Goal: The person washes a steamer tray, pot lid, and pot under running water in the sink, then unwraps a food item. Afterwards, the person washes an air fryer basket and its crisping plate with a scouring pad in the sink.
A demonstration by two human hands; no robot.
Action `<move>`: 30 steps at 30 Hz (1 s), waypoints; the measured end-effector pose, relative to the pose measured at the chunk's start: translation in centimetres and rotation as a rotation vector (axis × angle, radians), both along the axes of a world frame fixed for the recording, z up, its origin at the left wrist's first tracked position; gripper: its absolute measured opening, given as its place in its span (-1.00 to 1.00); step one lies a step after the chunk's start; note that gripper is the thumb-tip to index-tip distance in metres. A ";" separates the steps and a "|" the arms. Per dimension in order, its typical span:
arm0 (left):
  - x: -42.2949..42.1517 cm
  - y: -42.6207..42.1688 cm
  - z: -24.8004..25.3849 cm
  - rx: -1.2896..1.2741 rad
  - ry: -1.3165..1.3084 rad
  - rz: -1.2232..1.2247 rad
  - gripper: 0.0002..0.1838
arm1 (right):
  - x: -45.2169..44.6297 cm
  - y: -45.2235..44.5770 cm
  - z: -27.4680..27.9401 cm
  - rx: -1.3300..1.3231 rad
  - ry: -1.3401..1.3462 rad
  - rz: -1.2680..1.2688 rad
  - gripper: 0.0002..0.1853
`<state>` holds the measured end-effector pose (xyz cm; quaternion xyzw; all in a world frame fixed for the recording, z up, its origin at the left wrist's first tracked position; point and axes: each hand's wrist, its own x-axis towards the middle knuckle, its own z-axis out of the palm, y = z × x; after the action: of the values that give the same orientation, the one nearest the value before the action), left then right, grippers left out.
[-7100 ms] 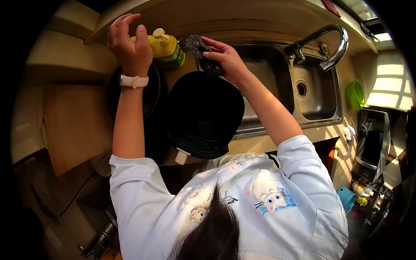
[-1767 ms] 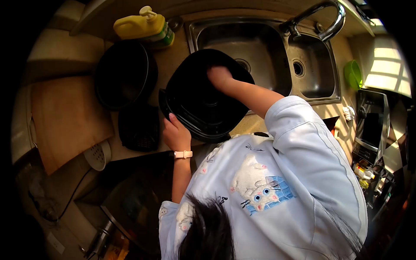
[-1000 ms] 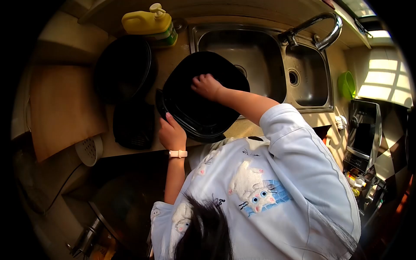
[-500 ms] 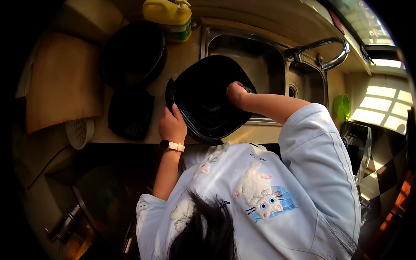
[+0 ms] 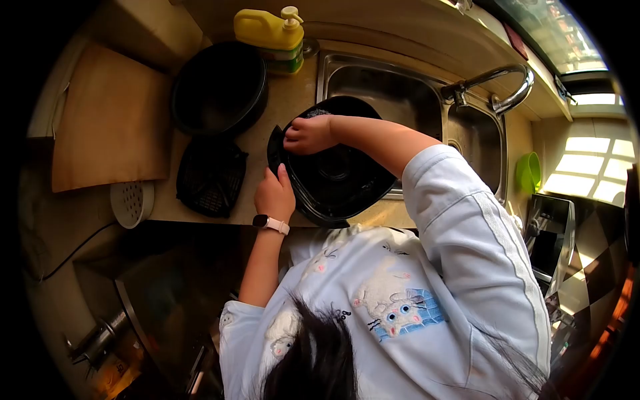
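Note:
A black air fryer drawer [image 5: 360, 170] sits tilted over the counter edge and the left part of the sink. My left hand [image 5: 275, 197] is closed on its left rim, thumb uppermost, with a watch on the wrist. Inside the drawer, my right hand [image 5: 309, 135] presses against the upper-left wall with curled fingers. A greyish, glinting steel wool scrubber [image 5: 319, 114] shows just beyond those fingers, mostly covered by the hand. Left of the drawer lies a black slotted rack [image 5: 212, 177], and behind that stands a round black pot [image 5: 220, 87].
A steel double sink [image 5: 393, 83] with a curved faucet [image 5: 497, 70] is behind the drawer. A yellow pump bottle [image 5: 270, 37] stands at the back. At left are a wooden board [image 5: 110, 120] and a white perforated piece [image 5: 132, 203]; a green bowl [image 5: 529, 172] is at right.
My right hand has moved left across the drawer, from its right wall to its upper-left wall. My left hand keeps its hold on the rim. The whole view has shifted slightly.

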<state>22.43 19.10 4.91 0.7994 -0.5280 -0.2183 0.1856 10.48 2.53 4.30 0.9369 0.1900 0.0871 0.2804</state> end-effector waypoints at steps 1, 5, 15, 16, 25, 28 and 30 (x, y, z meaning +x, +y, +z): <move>0.0 0.1 -0.1 -0.006 -0.001 0.036 -0.56 | -0.8 -0.6 -0.3 -0.056 0.029 -0.086 -0.85; 0.5 0.6 -0.2 -0.014 0.086 0.068 -0.57 | -7.3 -3.2 0.7 -0.326 0.171 -0.354 -0.79; -0.4 0.5 -0.3 -0.089 -0.063 0.160 -0.63 | -8.0 5.1 -1.5 0.555 0.908 -1.339 -0.79; -0.6 0.6 0.0 -0.079 -0.072 0.157 -0.64 | -8.4 5.8 -1.3 0.710 0.977 -1.335 -0.77; -0.5 0.3 0.2 -0.065 -0.070 0.186 -0.65 | -4.2 11.1 -2.4 1.326 0.958 -1.265 -0.74; -0.7 0.3 0.2 -0.053 -0.050 0.199 -0.66 | -7.5 7.5 0.0 0.916 1.123 -1.458 -0.72; -0.6 0.2 0.5 -0.053 -0.068 0.196 -0.66 | -8.0 6.5 0.2 0.850 1.118 -1.458 -0.74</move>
<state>21.83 19.33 5.41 0.8491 -0.4589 -0.1574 0.2092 2.52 9.03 4.52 0.7531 -0.3712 -0.4963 -0.2206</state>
